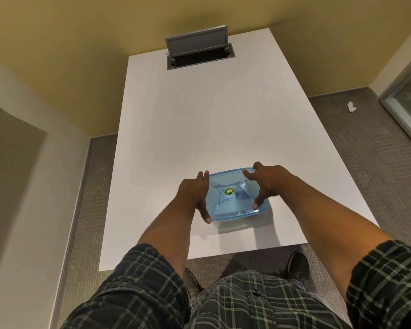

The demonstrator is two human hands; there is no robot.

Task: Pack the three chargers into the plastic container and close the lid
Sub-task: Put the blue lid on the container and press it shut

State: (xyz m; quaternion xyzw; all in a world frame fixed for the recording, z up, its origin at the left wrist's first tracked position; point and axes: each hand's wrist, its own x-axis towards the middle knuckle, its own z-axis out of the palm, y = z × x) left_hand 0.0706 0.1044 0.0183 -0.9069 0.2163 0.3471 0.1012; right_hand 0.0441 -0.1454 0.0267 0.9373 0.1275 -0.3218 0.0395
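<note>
A blue translucent plastic container [233, 205] sits on the white table near its front edge. Its lid [226, 180], with a round green and yellow sticker in the middle, lies on top of it. My left hand [196, 193] presses against the lid's left edge, thumb at the near left corner. My right hand [267, 180] rests on the right side of the lid, fingers spread, thumb on the near right rim. No charger is visible; the container's inside is too blurred through the plastic to read.
The white table [199, 115] stretches away from me. At its far end a grey cable hatch [199, 47] stands flipped up. A scrap of white paper [351, 106] lies on the grey carpet to the right.
</note>
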